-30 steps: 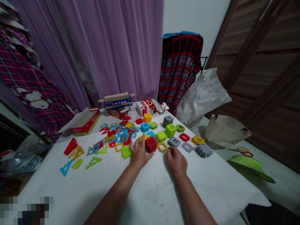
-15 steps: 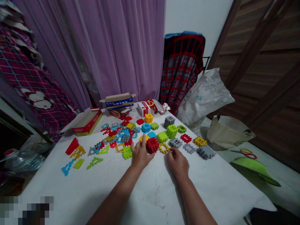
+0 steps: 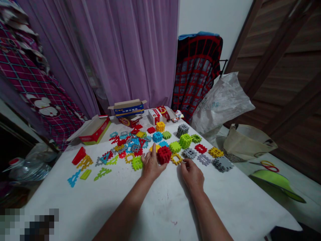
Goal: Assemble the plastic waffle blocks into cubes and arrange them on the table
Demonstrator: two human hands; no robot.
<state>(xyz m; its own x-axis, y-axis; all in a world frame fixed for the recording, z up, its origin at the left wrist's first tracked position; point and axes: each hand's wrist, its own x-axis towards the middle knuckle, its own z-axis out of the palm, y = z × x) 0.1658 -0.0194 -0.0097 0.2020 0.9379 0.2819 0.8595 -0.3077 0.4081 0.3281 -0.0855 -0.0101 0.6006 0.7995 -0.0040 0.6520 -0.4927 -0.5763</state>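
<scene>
My left hand (image 3: 151,166) lies open, fingers spread, on the left side of a red stack of notched interlocking tiles (image 3: 164,155); its thumb is at the stack's front edge. A light green tile stack (image 3: 137,163) is just left of its fingers. My right hand (image 3: 192,174) rests on the table with its fingers curled closed; whatever may be inside them is hidden. Its fingertips are at the right edge of a yellow square frame tile (image 3: 176,159). Beyond the hands are a blue stack (image 3: 157,136), a yellow stack (image 3: 160,126) and a tall green stack (image 3: 185,141).
Mixed loose tiles (image 3: 130,144) are heaped at the left middle of the white table (image 3: 155,214). Grey stacks (image 3: 222,164) stand at the right. An open red box (image 3: 95,130) and a blue carton (image 3: 129,108) are at the back. Scissors (image 3: 269,166) lie beyond the right edge.
The whole view has shifted slightly, with things appearing a little further right. Both hands keep nearly the same place and pose among the tiles.
</scene>
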